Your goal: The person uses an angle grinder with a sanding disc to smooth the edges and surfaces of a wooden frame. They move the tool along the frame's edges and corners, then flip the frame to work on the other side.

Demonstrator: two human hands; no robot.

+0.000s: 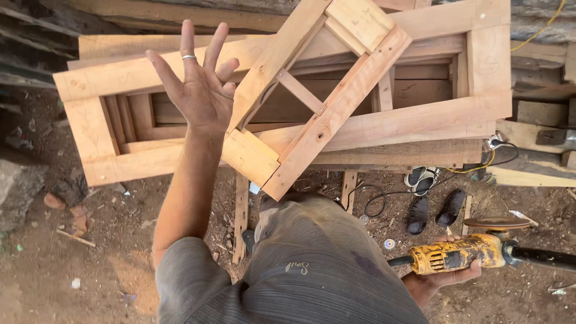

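Angle grinder [459,253]: the yellow tool is gripped around its body by the right hand [445,277], low at the person's right side, with the sanding disc [497,222] lying flat above the dirt floor [90,258] and well apart from the wood. The left hand [201,84] is raised empty, fingers spread wide, over the stack of wooden frames [408,123]. A smaller frame [318,90] is laid tilted across that stack, its lower corner overhanging the near edge close to the person's waist.

For clean work, the disc is best kept level and brought onto a face only once the tilted frame is steadied (it looks free to pivot on the edge it rests on). The black cable [384,198] and the sandals [429,213] lie on the ground to the right, near the tool, so foot room there is tight; the left side of the floor is more open.
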